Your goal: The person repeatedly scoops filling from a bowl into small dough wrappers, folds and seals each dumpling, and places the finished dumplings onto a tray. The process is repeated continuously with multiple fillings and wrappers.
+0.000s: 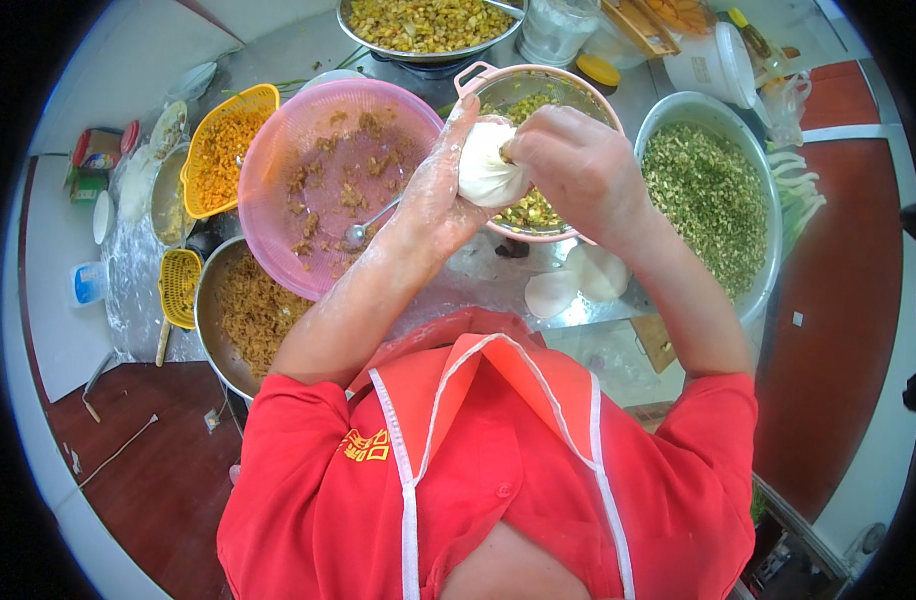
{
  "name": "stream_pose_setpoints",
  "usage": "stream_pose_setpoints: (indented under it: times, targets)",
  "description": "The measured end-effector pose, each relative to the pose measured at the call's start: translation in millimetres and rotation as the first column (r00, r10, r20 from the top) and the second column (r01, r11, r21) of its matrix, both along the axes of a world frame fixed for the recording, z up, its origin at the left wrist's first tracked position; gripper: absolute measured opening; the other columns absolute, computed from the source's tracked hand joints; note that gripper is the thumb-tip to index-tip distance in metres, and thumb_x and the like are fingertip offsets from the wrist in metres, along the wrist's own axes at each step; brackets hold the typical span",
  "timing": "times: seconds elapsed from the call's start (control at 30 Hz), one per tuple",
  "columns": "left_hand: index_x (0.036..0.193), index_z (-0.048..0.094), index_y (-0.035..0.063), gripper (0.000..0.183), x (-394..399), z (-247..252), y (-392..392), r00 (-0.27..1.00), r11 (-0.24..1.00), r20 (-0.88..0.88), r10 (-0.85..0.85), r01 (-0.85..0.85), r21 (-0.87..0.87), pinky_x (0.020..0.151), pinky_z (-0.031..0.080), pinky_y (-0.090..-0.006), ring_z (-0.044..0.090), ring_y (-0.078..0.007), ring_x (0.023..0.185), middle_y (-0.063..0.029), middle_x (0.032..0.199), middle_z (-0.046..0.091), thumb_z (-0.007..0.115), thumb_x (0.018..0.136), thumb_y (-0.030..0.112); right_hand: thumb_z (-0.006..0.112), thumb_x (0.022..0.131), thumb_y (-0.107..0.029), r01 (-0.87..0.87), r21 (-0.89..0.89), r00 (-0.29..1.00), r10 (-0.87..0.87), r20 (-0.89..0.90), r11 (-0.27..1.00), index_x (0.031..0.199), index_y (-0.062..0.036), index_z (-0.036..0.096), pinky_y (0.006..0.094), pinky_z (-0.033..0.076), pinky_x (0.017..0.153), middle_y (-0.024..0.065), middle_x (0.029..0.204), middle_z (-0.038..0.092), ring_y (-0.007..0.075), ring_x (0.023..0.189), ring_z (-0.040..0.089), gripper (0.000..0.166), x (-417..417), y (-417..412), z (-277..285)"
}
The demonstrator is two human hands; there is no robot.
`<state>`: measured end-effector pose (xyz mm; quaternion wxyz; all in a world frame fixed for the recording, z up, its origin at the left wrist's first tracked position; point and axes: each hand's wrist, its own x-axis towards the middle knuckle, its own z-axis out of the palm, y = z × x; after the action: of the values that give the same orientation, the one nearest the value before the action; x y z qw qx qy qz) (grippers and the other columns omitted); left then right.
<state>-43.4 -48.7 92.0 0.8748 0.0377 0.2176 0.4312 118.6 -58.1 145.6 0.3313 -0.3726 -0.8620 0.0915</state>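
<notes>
My left hand (444, 176), dusted with flour, cups a white dough bun (489, 166) with its thumb raised along the bun's side. The fingers of my right hand (578, 169) pinch the gathered, pleated dough at the bun's right side. Both hands are over the near left part of a pink-rimmed strainer basket (615, 112) of chopped vegetable filling. Left of my left hand is a pink plastic basin (330, 187) with brown filling remnants and a metal spoon (355, 235). Flat dough rounds (551, 294) lie on the metal table below my right hand.
A metal bowl of chopped greens (705, 202) stands at right, beside scallions (799, 184). A yellow basket of orange filling (221, 157) and a metal bowl of brown filling (255, 315) are at left. Another filled bowl (431, 26) stands at the back. The metal table's near edge (578, 321) runs before me.
</notes>
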Motion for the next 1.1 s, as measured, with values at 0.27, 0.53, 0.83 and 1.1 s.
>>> stream_pose_setpoints:
  times: [0.27,0.53,0.83,1.1]
  targets:
    - [0.113,0.053,0.0060,0.025,-1,-11,5,0.999,0.997,-0.023,-0.029,0.027,-0.068,0.072,0.056,-0.0376,0.064,-0.0204,0.087,-0.0083,0.100,0.062,0.057,0.093,0.020,0.066,0.073,-0.007,-0.075,-0.026,0.996,0.074,-0.047,0.997,0.084,-0.0079,0.060,0.0347,0.049,0.060,0.0056,0.077,0.059,0.0262,0.073,0.061,0.013,2,5,-2]
    - [0.115,0.053,0.0034,0.030,-16,4,16,0.937,0.934,-0.029,-0.348,0.349,0.079,0.075,0.056,-0.0353,0.065,-0.0205,0.087,-0.0081,0.099,0.063,0.048,0.097,0.026,0.066,0.069,0.003,-0.231,-0.007,0.961,0.229,0.155,0.973,0.087,-0.0031,0.063,0.0304,0.050,0.064,0.0083,0.084,0.060,0.0234,0.075,0.062,0.019,5,7,15]
    - [0.111,0.055,0.0039,0.027,-10,17,-2,0.993,0.984,-0.105,0.051,-0.032,0.177,0.081,0.054,-0.0351,0.063,-0.0199,0.095,-0.0090,0.103,0.061,0.048,0.096,0.025,0.067,0.071,0.000,-0.089,-0.072,0.987,0.078,-0.143,0.993,0.086,-0.0022,0.062,0.0321,0.050,0.063,0.0086,0.086,0.060,0.0249,0.077,0.062,0.016,-7,5,23]
    - [0.107,0.058,0.0024,0.024,-16,-22,-3,0.966,0.967,0.143,-0.217,0.233,-0.107,0.074,0.057,-0.0377,0.066,-0.0232,0.087,-0.0108,0.096,0.065,0.046,0.094,0.020,0.068,0.063,-0.012,-0.420,0.022,0.899,0.413,0.143,0.907,0.084,-0.0060,0.058,0.0313,0.049,0.057,0.0061,0.086,0.056,0.0223,0.073,0.058,0.024,-4,17,0]
